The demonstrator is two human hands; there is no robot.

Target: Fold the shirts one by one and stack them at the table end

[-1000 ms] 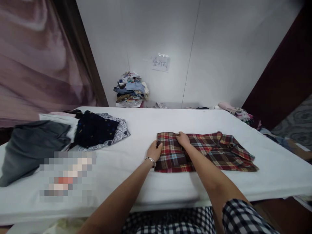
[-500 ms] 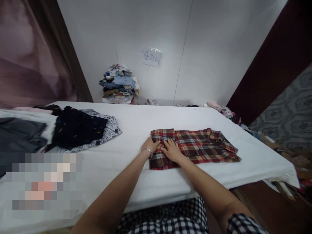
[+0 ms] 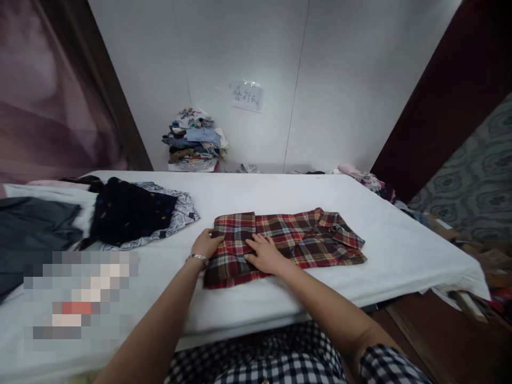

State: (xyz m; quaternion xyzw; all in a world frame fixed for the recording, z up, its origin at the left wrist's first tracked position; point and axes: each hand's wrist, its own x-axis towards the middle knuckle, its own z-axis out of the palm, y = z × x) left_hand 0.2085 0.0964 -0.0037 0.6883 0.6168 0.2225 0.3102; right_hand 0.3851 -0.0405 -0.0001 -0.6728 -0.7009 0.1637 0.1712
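Observation:
A red, brown and cream plaid shirt (image 3: 296,234) lies folded lengthwise on the white-covered table (image 3: 256,192), its collar toward the right. Its left end is turned over into a flap. At that end my left hand (image 3: 206,245), with a bracelet on the wrist, grips the folded edge; the thumb rests on top and the other fingers are partly hidden. My right hand (image 3: 264,255) lies flat on the shirt, fingers spread, near the edge of the flap.
Dark and patterned garments (image 3: 132,210) lie on the table's left side, beside a grey garment (image 3: 32,224). A tall pile of clothes (image 3: 196,138) stands by the back wall, near a paper sign (image 3: 247,96). More clothes (image 3: 366,178) lie beyond the far right corner.
The plaid shirt has slid left across the table, its left end now somewhat nearer me. Both hands have moved left with it, the left hand farther, so they are wider apart.

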